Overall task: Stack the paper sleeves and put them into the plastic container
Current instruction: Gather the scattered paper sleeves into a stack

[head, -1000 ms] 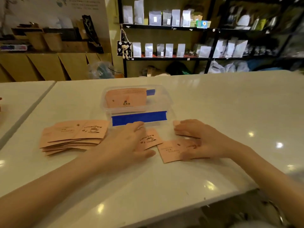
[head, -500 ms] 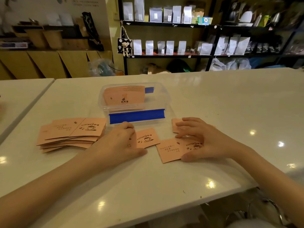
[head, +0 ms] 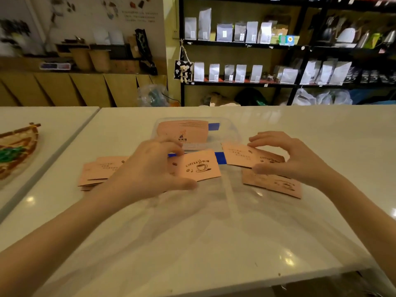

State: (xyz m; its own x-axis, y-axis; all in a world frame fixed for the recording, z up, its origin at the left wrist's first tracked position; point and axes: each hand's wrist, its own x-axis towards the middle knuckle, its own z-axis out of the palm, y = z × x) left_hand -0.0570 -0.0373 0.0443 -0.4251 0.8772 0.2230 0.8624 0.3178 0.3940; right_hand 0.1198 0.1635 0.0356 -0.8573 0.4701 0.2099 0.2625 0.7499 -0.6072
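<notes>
White counter [head: 214, 243]: two hands [head: 150, 168], two lifted sleeves [head: 199, 166].

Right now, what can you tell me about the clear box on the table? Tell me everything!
The plastic container is a shallow, see-through box with rounded corners, open on top with no lid in view. It sits flat on the white table, just behind both hands. A blue strip runs along its near side, and another blue patch shows at the back. Inside lies a stack of peach paper sleeves printed with a small dark logo. Held sleeves hide part of its front edge.

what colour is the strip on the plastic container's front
Blue, on the plastic container; seen in the head view.
</notes>
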